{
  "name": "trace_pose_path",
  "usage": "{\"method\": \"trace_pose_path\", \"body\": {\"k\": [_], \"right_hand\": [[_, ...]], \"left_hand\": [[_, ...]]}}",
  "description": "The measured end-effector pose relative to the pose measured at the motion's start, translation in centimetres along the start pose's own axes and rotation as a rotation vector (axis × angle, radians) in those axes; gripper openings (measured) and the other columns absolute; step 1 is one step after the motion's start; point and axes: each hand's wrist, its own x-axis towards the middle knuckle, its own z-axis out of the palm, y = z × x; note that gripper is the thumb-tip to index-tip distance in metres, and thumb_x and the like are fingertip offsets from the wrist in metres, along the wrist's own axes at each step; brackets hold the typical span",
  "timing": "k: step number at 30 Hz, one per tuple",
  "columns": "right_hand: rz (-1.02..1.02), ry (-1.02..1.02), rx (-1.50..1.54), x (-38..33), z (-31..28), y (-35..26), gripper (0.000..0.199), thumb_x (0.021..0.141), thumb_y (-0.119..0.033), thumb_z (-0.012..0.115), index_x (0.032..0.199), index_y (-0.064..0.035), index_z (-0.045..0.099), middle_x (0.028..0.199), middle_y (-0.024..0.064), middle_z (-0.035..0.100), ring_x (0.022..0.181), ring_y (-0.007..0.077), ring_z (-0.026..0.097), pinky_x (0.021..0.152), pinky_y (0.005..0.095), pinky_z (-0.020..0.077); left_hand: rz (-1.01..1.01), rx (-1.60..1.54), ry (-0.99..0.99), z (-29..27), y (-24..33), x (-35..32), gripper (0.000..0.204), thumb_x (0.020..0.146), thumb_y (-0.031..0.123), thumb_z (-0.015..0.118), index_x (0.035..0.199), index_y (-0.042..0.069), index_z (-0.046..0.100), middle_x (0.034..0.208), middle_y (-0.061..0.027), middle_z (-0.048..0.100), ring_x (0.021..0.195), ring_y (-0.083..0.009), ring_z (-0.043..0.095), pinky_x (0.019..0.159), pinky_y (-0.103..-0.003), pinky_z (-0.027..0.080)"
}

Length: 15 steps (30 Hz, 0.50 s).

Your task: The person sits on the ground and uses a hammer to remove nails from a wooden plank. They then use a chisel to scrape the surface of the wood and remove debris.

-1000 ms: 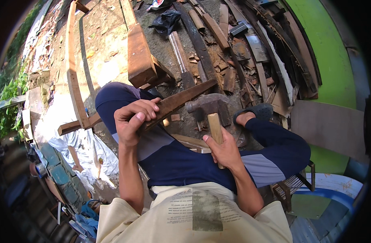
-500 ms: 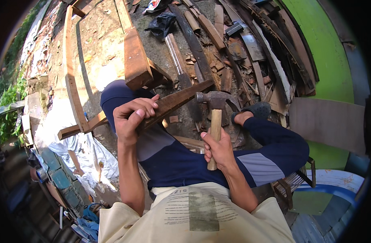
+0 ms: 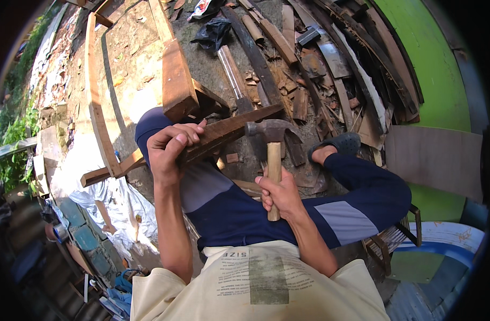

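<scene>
Near the frame's centre, left hand (image 3: pixel 170 147) clamps a dark wooden strip (image 3: pixel 229 128); right hand (image 3: pixel 280 192) grips a wooden-handled claw hammer (image 3: pixel 272 134) poised beside it, hammering apparently unfinished.

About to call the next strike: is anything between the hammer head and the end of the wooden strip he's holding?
Nothing visible. The claw hammer in the right hand has its head right at the free end of the dark wooden strip, which the left hand steadies farther back, over the knee. The left fingers are well clear of that end.
</scene>
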Motion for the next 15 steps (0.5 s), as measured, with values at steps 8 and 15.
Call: {"method": "trace_pose_path", "body": {"k": [8, 15], "right_hand": [[0.002, -0.008, 0.087, 0.6, -0.6, 0.1, 0.019, 0.091, -0.004, 0.065, 0.095, -0.0087, 0.047, 0.063, -0.0001, 0.048, 0.042, 0.0069, 0.046, 0.035, 0.0245, 0.0393], [0.057, -0.245, -0.200, 1.2, 0.1, 0.6, 0.018, 0.090, -0.004, 0.067, 0.095, -0.0050, 0.049, 0.064, 0.0014, 0.050, 0.042, 0.0069, 0.046, 0.036, 0.0254, 0.0396]], "left_hand": [[-0.019, -0.020, 0.045, -0.1, 0.0, 0.6, 0.015, 0.089, 0.007, 0.061, 0.079, -0.003, 0.065, 0.083, -0.0142, 0.065, 0.093, -0.0291, 0.064, 0.105, -0.059, 0.045], [-0.027, -0.047, 0.085, 0.2, 0.2, 0.9, 0.015, 0.090, 0.006, 0.057, 0.082, -0.002, 0.067, 0.083, -0.0138, 0.065, 0.095, -0.0290, 0.064, 0.103, -0.057, 0.047]]}}
